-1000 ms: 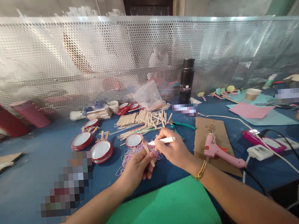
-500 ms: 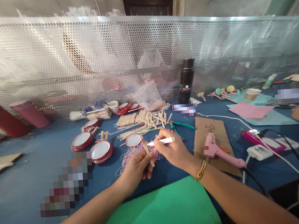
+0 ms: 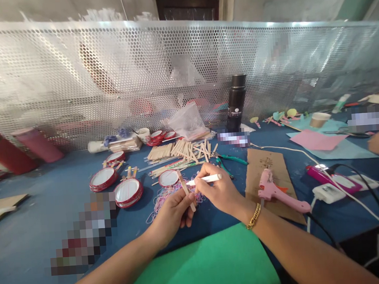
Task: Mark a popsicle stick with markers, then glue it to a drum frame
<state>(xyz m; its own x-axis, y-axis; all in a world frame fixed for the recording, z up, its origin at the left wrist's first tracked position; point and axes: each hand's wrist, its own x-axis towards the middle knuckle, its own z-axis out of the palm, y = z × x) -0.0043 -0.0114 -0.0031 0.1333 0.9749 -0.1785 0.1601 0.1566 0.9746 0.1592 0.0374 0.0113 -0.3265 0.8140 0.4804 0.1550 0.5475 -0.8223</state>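
Stick [image 3: 181, 179] of pale wood, slanting, clamped in the grip of the left hand [image 3: 175, 209] near tangled pink-and-purple strands [image 3: 158, 202] on the blue surface [image 3: 65, 179]; the grip of the right hand [image 3: 219, 188] is clamped on a white marker [image 3: 213, 178], its tip at or just beside the stick

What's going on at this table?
A person holds a thin wooden stick in the left hand and a white pen in the right hand. The pen's tip is at the stick or very near it; touching is hard to tell. Beyond lies a pile of similar sticks, with red-rimmed discs to the left. A pink glue gun rests on cardboard at right.
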